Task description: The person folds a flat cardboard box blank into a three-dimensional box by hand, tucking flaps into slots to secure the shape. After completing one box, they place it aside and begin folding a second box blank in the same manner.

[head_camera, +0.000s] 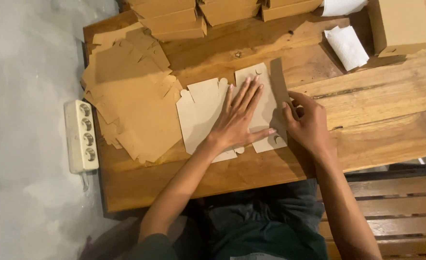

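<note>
A flat, die-cut brown cardboard blank (208,113), with tabs and rounded notches along its edges, is being pressed down near the middle of the wooden table (377,110), toward its front edge. It is being held flat by the left hand (239,118), whose fingers are being kept outstretched and spread. The blank's right-hand panel, being lifted along a crease, is being pinched by the curled fingers of the right hand (307,123). A loose pile of matching blanks (131,101) is being kept at the table's left edge. Folded boxes (184,19) are being stacked along the far edge, beside white paper (346,45) at the far right corner. A white power strip (81,136) is lying on the grey floor.
</note>
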